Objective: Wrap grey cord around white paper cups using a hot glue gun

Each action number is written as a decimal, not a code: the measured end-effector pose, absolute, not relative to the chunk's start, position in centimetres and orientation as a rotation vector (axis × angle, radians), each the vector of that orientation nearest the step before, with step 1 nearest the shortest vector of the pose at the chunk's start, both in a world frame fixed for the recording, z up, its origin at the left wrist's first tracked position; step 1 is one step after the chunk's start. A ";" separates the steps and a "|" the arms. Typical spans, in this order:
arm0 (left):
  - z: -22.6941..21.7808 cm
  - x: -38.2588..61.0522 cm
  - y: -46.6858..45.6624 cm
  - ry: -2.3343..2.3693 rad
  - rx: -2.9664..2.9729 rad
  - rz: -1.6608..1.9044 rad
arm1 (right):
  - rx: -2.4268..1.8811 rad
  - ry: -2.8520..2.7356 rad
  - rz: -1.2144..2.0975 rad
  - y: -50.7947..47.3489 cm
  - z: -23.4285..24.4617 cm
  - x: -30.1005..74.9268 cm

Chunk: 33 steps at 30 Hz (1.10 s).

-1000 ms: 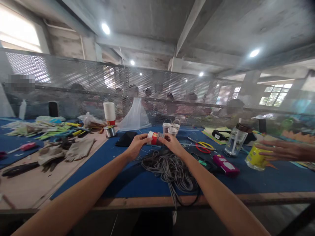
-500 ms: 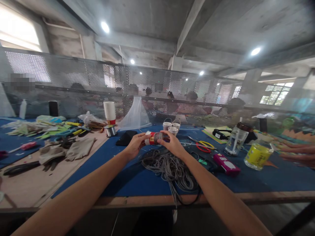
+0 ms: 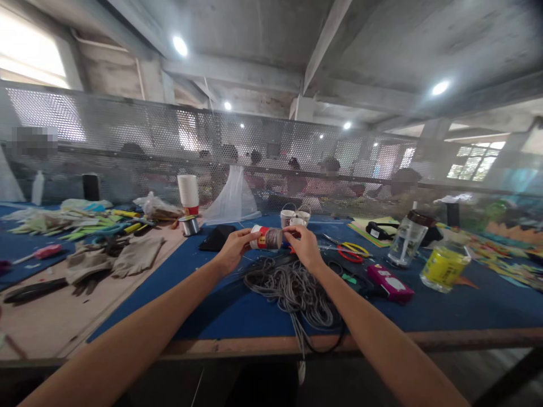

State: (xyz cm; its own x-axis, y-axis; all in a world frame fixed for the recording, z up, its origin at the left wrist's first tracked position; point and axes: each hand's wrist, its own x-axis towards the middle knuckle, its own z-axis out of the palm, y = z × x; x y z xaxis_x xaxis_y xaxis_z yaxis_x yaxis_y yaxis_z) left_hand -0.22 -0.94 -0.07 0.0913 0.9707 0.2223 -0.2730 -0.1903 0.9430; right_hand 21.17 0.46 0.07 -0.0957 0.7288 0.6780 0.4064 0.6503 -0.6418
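My left hand (image 3: 234, 249) grips a red and white paper cup (image 3: 262, 238) lying sideways, its base end toward the fingers. Grey cord (image 3: 274, 238) is wound around the cup's right part. My right hand (image 3: 304, 244) is closed in a pinch at the cup's right end, apparently on the cord; the strand between its fingers is too fine to make out. Below the hands lies a loose heap of grey cord (image 3: 292, 291), with ends hanging over the table edge. Small white cup baskets with handles (image 3: 300, 216) stand just behind my right hand.
Pliers (image 3: 351, 251), a magenta box (image 3: 390, 284), a glass bottle (image 3: 409, 240) and a yellow-labelled jug (image 3: 444, 267) are on the right. A dark phone (image 3: 216, 238), wire spool (image 3: 189, 226), stacked paper cups (image 3: 188, 192) and gloves (image 3: 138, 255) are left. A mesh partition (image 3: 271, 152) stands behind.
My right hand has shifted from around the cup's wound part to a pinch at its right end, uncovering more cord. Another person's hand at the far right has left view.
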 end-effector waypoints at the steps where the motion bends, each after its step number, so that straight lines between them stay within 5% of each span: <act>1: -0.1 -0.3 -0.9 0.820 1.204 1.395 | -0.913 -1.727 0.330 0.3 0.2 21.2; 18: -0.1 -0.9 -0.1 0.904 1.072 1.581 | -0.863 -1.983 0.498 -1.3 1.9 22.2; 24: -0.3 -1.1 0.1 0.883 1.080 1.607 | -1.527 -1.936 0.045 1.2 1.2 25.0; 33: -0.5 -1.0 0.3 0.878 1.061 1.619 | -1.958 -2.207 0.219 2.3 -0.3 26.9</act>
State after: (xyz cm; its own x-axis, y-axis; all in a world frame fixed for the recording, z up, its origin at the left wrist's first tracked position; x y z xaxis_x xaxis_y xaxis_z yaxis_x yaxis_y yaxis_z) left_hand -1.01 0.28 -0.54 -0.1460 0.9624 0.2291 -0.3332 -0.2659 0.9046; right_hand 26.92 2.34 -0.34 -0.1145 0.9927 0.0388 0.9657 0.1203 -0.2300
